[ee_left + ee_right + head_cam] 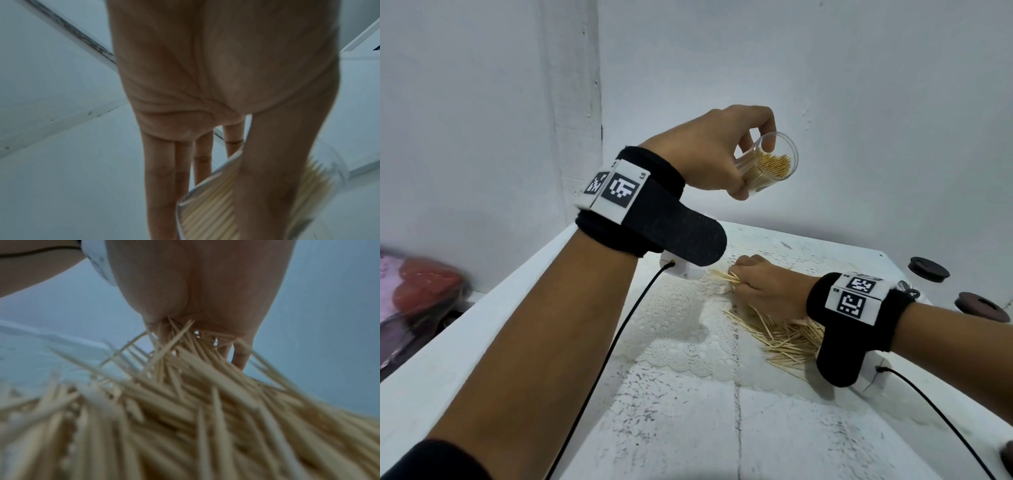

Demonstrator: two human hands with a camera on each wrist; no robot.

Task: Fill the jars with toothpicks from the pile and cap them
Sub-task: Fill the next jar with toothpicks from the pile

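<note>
My left hand [726, 154] holds a clear plastic jar [768, 162] in the air above the table, tilted with its open mouth toward the right. The jar is partly full of toothpicks [777, 164]; in the left wrist view the jar [205, 211] lies between thumb and fingers. My right hand [760, 284] is down on the toothpick pile [784, 337], its fingers curled round a bunch of toothpicks [724, 277] that sticks out to the left. In the right wrist view the pile [185, 418] fills the lower picture and toothpicks run up into the right hand [195, 305].
Two dark brown lids [928, 269] [981, 306] sit at the table's right edge, seemingly on clear jars. A white lace doily [681, 318] lies under the pile. White walls close the back and left; a red and pink object [417, 291] lies beyond the left edge.
</note>
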